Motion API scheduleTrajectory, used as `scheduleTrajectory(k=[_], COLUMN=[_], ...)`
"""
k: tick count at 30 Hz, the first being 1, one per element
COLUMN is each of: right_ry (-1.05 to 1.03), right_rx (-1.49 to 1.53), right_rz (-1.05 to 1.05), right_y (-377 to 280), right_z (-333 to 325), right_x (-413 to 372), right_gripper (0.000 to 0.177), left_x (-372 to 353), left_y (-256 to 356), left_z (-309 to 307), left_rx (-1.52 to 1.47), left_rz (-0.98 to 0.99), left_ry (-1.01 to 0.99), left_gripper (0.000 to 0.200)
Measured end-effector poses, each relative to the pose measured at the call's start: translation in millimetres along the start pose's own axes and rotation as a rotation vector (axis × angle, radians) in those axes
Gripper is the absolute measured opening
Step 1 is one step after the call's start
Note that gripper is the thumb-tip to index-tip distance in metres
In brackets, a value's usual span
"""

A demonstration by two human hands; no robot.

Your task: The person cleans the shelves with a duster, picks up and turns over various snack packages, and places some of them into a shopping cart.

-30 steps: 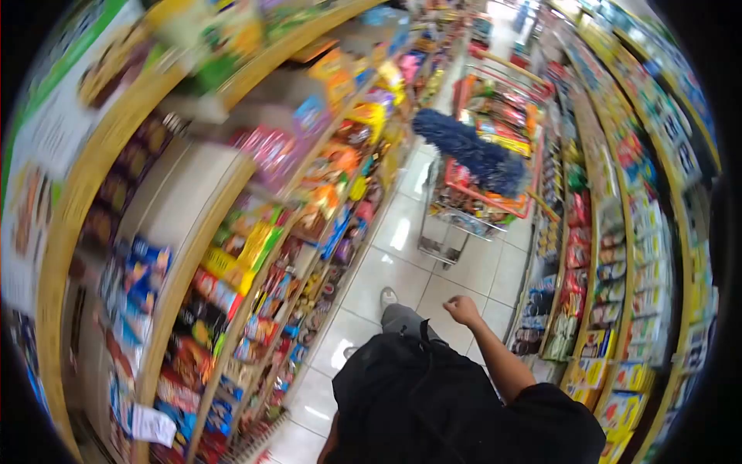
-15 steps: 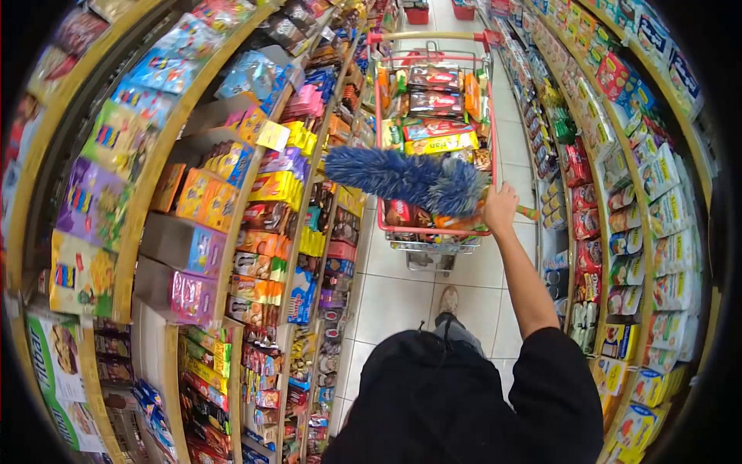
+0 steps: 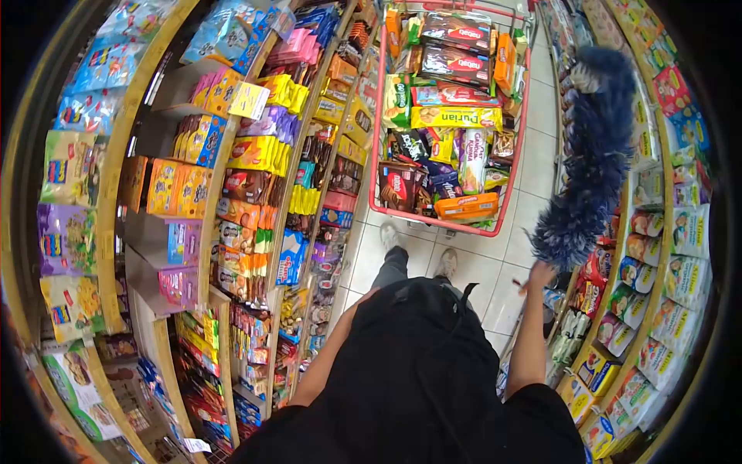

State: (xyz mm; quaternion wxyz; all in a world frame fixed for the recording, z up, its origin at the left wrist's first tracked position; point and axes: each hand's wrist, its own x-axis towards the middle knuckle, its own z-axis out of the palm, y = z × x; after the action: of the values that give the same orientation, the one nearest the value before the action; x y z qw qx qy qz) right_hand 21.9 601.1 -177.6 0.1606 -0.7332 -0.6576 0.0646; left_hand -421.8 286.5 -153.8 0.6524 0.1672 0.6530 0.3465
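My right hand (image 3: pixel 536 277) is wrapped round the handle end of a fluffy blue duster (image 3: pixel 586 174). The duster stands up and away from me, its long head overlapping the right-hand shelves in this view. Ahead of my feet is a red-rimmed shopping cart (image 3: pixel 504 229), heaped with packaged snacks. A yellow Durian packet (image 3: pixel 456 117) lies across the middle of the load, with brown Nabati packs (image 3: pixel 456 63) beyond it. On the left only my forearm (image 3: pixel 331 352) shows; the hand itself is hidden by my body.
Tall shelves line both sides of a narrow aisle. Boxed and bagged snacks (image 3: pixel 179 188) fill the left shelving, and white bags (image 3: pixel 686 277) line the far right. Pale floor tiles (image 3: pixel 490 288) run between them, with my shoes (image 3: pixel 447 263) just short of the cart.
My right hand has swung the duster from over the cart to the right-hand shelves, turning it from sideways to upright. The cart appears nearer, and my left forearm has come into view.
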Motion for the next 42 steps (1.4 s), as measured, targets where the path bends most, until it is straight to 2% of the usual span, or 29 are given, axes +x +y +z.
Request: scheduleTrajectory(k=[2,4,5,6,7,8,9,10,11,13,15,16,17,20,21,26,29,30,32,34,35,38,41,42], right_ry=[-0.04,-0.19,-0.152,-0.331,-0.286,-0.492,-0.495,-0.61,-0.686,-0.723,-0.663,-0.619,-0.57,-0.41,-0.359,-0.211,-0.197,-0.043,-0.224,-0.359,-0.387,-0.416,-0.414,-0.414], right_rx=[0.175,-0.059,-0.079,-0.137,-0.284,-0.193,-0.548,-0.472,-0.363,-0.175,-0.016,0.053,0.118,0.275,0.312,0.483,0.657,0.577,0.441,0.313,0.277,0.239,0.245,0.249], right_rz=[0.374,0.464,0.416,0.432,0.353,0.504,-0.078,-0.006,0.163,0.5,0.769,0.885,0.988,1.223,1.286,1.511,1.518,1.417,1.286,1.162,1.136,1.114,1.114,1.117], right_y=[13.0,62.5,71.4,105.9,187.1,143.8,136.1,120.3,97.9,65.5,45.3,36.8,29.6,17.8,17.2,22.5,8.5,-47.8,-0.3,37.9,38.4,38.2,36.6,36.3], right_z=[-29.2,-29.4,-34.1,-22.5,35.6,-5.6,-16.3,-28.9,-32.0,-33.3,-27.2,-23.9,-21.6,-17.7,-16.2,-5.9,-20.5,-63.2,-30.0,-6.2,-8.4,-19.9,-28.8,-30.6], right_x=[-26.2,-73.0,-105.3,-136.4,-194.3,-215.0,-256.0,-289.1,-308.3,-330.5,-333.6,-333.1,-330.4,-327.3,-327.7,-323.8,-285.6,-247.3,-267.8,-283.6,-285.2,-285.0,-280.5,-280.2], right_gripper=[0.038,0.042,0.042,0.044,0.045,0.049,0.046,0.046,0.045,0.045,0.044,0.044,0.044,0.043,0.043,0.043,0.046,0.049,0.052,0.053,0.053,0.053,0.053,0.053], left_x=[8.1,13.7,35.1,56.4,38.2,44.6,51.1,36.8,45.0,58.1,81.7,89.7,93.7,119.4,116.5,131.1,130.2,127.1,142.9,153.8,160.8,195.8,195.8,197.9], left_y=[20.3,102.4,124.5,145.7,202.3,224.1,256.0,329.6,350.8,376.6,385.5,389.5,392.3,378.6,376.9,364.7,376.8,388.7,397.7,397.1,395.1,384.7,386.4,383.6], left_z=[-10.0,-12.1,-18.2,-24.4,-11.1,-11.2,-14.5,5.0,6.8,19.6,28.6,34.8,39.5,56.4,64.6,95.6,122.1,136.3,164.6,191.5,201.4,217.8,214.0,212.7], left_rx=[0.06,0.914,0.792,0.678,0.521,0.41,0.385,0.433,0.453,0.4,0.704,0.836,1.125,1.199,1.282,1.293,1.339,1.262,1.071,1.14,1.173,1.283,1.29,1.267], left_rz=[0.035,0.15,-0.097,-0.335,-0.217,-0.163,-0.124,-0.079,0.019,0.274,0.644,0.663,0.821,0.847,0.869,0.844,0.958,0.942,0.898,1.018,1.078,1.068,1.061,1.14], left_ry=[-0.122,-0.29,-0.28,-0.235,-0.15,-0.131,-0.201,-0.111,-0.156,-0.097,0.033,0.041,0.096,-0.022,0.043,0.011,0.093,0.079,-0.045,0.002,0.028,0.171,0.197,0.215], left_gripper=[0.046,0.052,0.052,0.053,0.058,0.05,0.051,0.049,0.049,0.054,0.048,0.046,0.043,0.041,0.039,0.035,0.034,0.032,0.03,0.029,0.028,0.029,0.025,0.019])
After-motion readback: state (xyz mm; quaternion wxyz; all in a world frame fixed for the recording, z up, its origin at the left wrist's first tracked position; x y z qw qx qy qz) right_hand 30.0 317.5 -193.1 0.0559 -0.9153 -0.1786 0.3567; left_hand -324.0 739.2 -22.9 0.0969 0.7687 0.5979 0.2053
